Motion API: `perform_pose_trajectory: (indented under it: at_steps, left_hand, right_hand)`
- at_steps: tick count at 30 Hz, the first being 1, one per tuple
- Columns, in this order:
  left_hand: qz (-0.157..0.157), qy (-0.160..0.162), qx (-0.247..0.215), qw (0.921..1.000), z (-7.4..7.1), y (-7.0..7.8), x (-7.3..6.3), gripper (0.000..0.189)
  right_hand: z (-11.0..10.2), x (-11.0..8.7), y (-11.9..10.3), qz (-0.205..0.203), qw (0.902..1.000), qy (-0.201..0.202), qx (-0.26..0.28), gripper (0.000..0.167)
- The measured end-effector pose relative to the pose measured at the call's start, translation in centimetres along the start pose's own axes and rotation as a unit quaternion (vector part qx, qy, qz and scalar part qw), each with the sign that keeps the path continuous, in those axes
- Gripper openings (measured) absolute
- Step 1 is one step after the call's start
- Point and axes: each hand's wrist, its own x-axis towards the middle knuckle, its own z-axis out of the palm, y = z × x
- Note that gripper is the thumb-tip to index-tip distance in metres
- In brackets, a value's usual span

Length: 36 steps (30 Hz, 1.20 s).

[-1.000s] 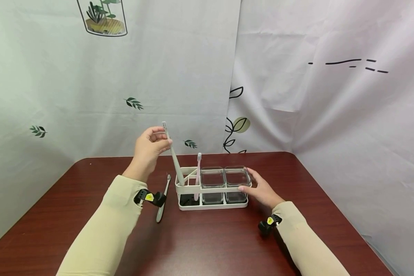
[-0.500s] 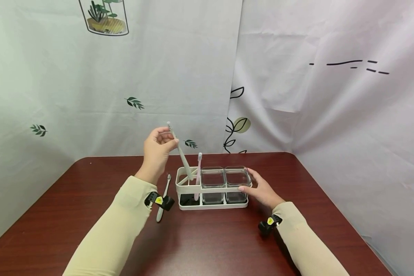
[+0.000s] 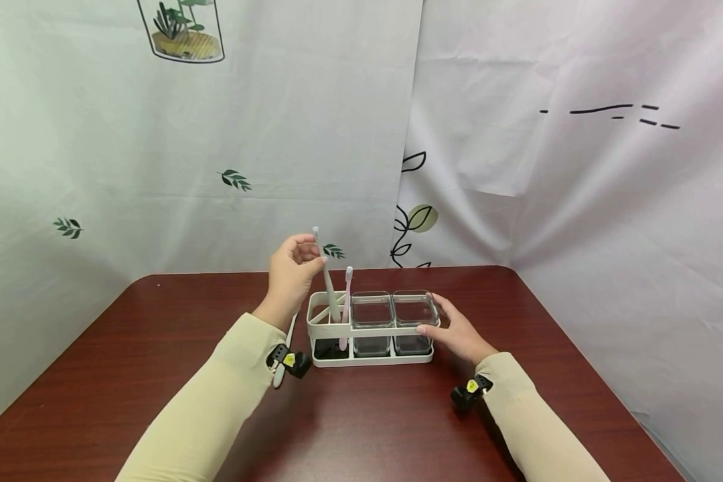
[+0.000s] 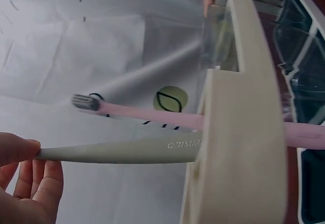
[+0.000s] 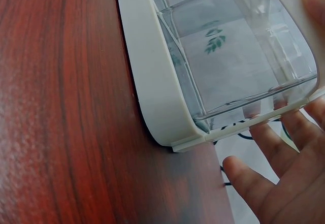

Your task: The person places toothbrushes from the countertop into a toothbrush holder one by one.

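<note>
One grey toothbrush (image 3: 331, 288) pinched in left grip (image 3: 294, 273), lower, steeper than before; right grip (image 3: 459, 333) holding rack (image 3: 370, 331).

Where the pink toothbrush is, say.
Head view: the pink toothbrush stands in the left half of the white rack, between the grey toothbrush and clear square cups.

A makeshift booth, it seems: white cloth (image 3: 313, 120) (creased, printed with leaves (image 3: 235, 179)) hangs behind and beside a reddish-brown table (image 3: 397, 428).
</note>
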Motion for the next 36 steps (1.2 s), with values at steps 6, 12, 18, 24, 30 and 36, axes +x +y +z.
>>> perform_pose_trajectory:
  at_steps: [6,12,18,24,30,36]
  left_hand:
    - [-0.006,-0.020,0.018,0.9996,0.4,-0.9,-0.6,0.037]
    - [-0.016,-0.021,0.035,0.9990,0.5,-1.5,-1.0,0.035]
    - [-0.018,-0.025,0.041,0.9987,0.5,-2.0,-1.5,0.033]
    - [-0.015,-0.025,0.037,0.9989,0.6,-2.5,-1.7,0.033]
    - [-0.010,-0.022,0.042,0.9988,0.6,-2.8,-1.9,0.034]
    - [-0.015,-0.019,0.043,0.9988,0.7,-3.1,-2.1,0.033]
  right_hand:
    - [0.1,0.0,0.0,-0.003,1.0000,0.001,0.000,0.080]
    - [0.1,0.0,0.0,-0.005,1.0000,0.000,-0.004,0.079]
    - [0.0,-0.1,-0.2,-0.001,1.0000,-0.002,0.002,0.080]
    - [0.0,-0.2,-0.5,0.013,0.9999,-0.001,-0.002,0.082]
    - [0.0,-0.3,-0.6,0.011,0.9999,-0.001,0.000,0.082]
    - [0.0,-0.2,-0.4,0.008,1.0000,-0.001,0.001,0.082]
